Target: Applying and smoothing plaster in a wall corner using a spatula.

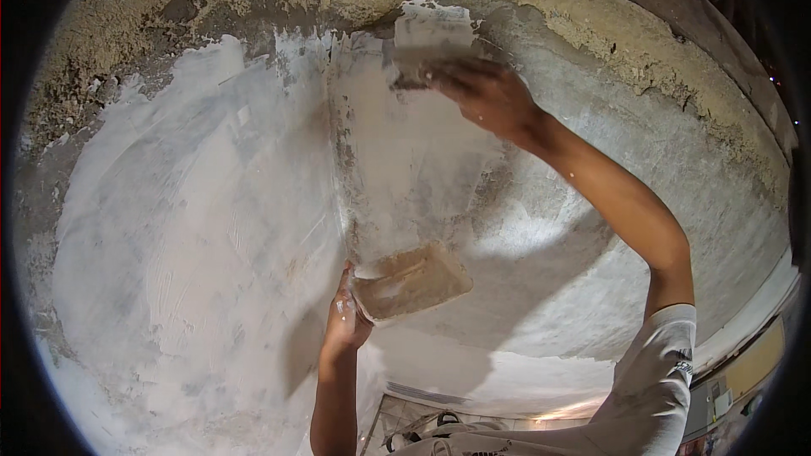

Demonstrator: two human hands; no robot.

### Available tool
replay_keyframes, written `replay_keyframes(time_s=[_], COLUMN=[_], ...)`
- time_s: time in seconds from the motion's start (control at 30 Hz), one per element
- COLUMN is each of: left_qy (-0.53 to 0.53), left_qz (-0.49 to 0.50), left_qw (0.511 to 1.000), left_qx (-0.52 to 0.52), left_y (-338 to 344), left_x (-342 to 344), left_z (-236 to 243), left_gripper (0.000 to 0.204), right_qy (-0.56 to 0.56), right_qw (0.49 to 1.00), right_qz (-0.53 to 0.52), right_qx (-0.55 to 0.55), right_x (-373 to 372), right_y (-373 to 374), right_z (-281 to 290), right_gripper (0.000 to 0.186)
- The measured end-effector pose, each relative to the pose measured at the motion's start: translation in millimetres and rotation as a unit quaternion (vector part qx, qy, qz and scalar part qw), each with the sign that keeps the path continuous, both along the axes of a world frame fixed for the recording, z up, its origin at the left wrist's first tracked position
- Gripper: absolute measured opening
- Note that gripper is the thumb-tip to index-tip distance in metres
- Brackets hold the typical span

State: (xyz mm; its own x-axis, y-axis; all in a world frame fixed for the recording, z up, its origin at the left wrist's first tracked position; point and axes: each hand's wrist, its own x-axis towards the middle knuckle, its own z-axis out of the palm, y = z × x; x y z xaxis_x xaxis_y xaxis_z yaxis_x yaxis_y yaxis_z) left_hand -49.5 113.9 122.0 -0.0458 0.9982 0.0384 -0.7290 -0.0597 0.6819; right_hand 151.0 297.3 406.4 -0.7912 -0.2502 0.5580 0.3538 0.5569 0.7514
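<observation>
My left hand point(345, 321) grips one end of a shallow rectangular tub point(422, 311), fingers at its edge and white smears on the skin. A little pale, wet filler point(390, 289) lies inside the tub. Higher up, my right hand point(490, 95) is closed on a wide-bladed putty knife point(412, 76), smeared by motion. Its blade appears to be against the wall, just below a fresh white patch point(433, 27); the handle is mostly hidden by my fingers.
Two wall faces meet at a vertical inner corner point(340, 152). White filler coats much of the left wall point(194, 236); the right wall point(583, 118) is greyer. Rough, crumbly plaster point(608, 38) runs along the top. Below are floor tiles point(397, 414).
</observation>
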Motion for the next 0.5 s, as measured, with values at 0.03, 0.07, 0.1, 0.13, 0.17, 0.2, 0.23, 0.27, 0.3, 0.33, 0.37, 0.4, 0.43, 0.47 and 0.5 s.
replay_keyframes(time_s=[0.03, 0.07, 0.1, 0.13, 0.17, 0.2, 0.23, 0.27, 0.3, 0.33, 0.37, 0.4, 0.43, 0.47, 0.5], left_qy=[0.001, 0.015, 0.028, 0.030, 0.028, 0.027, 0.028, 0.033, 0.037, 0.037, 0.032, 0.027, 0.025, 0.046, 0.066], left_qz=[0.000, 0.032, 0.064, 0.061, 0.052, 0.047, 0.047, 0.055, 0.062, 0.064, 0.059, 0.055, 0.057, 0.083, 0.109], left_qw=[1.000, 0.999, 0.998, 0.998, 0.998, 0.998, 0.998, 0.998, 0.997, 0.997, 0.997, 0.997, 0.997, 0.995, 0.992], left_qx=[0.000, -0.005, -0.009, -0.007, -0.018, -0.029, -0.028, -0.014, -0.001, -0.001, -0.023, -0.045, -0.046, -0.034, -0.022], left_y=[-2.4, -5.1, -6.6, -7.7, -10.7, -14.7, -17.2, -21.9, -25.9, -28.4, -31.7, -36.7, -44.3, -50.8, -56.6], left_x=[1.3, 3.2, 6.3, 8.9, 12.8, 13.8, 14.6, 14.2, 13.3, 11.4, 10.8, 10.5, 12.4, 16.2, 18.2], left_z=[-3.2, -9.2, -9.4, -5.7, 2.8, 8.8, 9.4, 7.4, 6.7, 9.2, 12.8, 15.3, 17.1, 20.9, 23.4], left_gripper=[0.079, 0.075, 0.071, 0.071, 0.069, 0.067, 0.067, 0.067, 0.067, 0.067, 0.069, 0.071, 0.071, 0.072, 0.073], right_qy=[0.024, 0.049, 0.058, 0.059, 0.065, 0.071, 0.072, 0.066, 0.059, 0.059, 0.053, 0.047, 0.045, 0.043, 0.042], right_qw=[0.999, 0.997, 0.994, 0.994, 0.996, 0.997, 0.996, 0.997, 0.997, 0.997, 0.998, 0.998, 0.998, 0.999, 0.999], right_qz=[0.019, 0.037, 0.035, 0.032, 0.009, -0.011, -0.012, -0.023, -0.035, -0.033, -0.028, -0.022, -0.019, -0.008, 0.005], right_qx=[0.022, 0.045, 0.083, 0.085, 0.062, 0.040, 0.041, 0.039, 0.037, 0.037, 0.032, 0.027, 0.026, 0.029, 0.031], right_x=[-5.4, -10.2, -14.9, -18.2, -20.7, -24.7, -24.5, -26.5, -28.0, -28.5, -26.3, -24.7, -24.4, -23.6, -23.8], right_y=[-1.8, -1.8, 0.2, 5.1, 16.2, 20.6, 23.5, 22.5, 21.4, 20.4, 18.4, 16.4, 14.7, 12.3, 10.5], right_z=[9.0, 17.4, 25.3, 31.2, 31.9, 31.1, 26.3, 18.2, 10.5, 4.0, -2.9, -8.8, -14.1, -16.4, -16.9], right_gripper=[0.042, 0.042, 0.040, 0.040, 0.039, 0.039, 0.039, 0.038, 0.038, 0.038, 0.039, 0.039, 0.039, 0.040, 0.041])
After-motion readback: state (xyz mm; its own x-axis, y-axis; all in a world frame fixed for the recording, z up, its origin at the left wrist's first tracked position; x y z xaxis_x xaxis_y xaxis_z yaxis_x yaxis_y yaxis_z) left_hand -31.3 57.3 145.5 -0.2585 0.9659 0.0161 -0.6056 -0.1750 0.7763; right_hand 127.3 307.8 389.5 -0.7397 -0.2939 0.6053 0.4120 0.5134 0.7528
